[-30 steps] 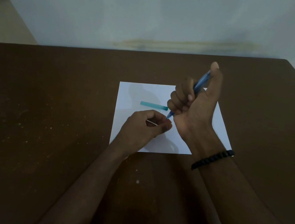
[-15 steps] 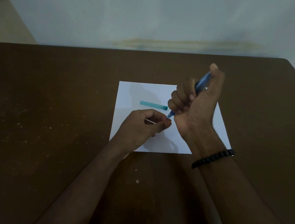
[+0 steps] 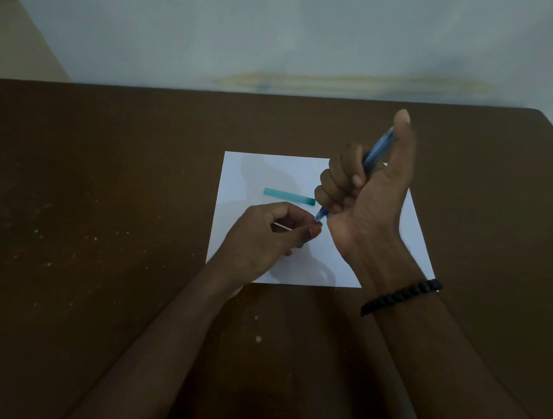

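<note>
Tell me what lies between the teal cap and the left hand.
Head view: only bare white paper separates the teal cap from the left hand.

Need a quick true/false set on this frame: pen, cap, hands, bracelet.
1. The right hand grips the blue pen. True.
2. The teal cap sits on the pen. False: it lies loose on the white paper.
3. The left hand pinches a thin white stick near the pen's lower end. True.
4. The black bracelet is on the left wrist. False: it is on the right wrist.
</note>
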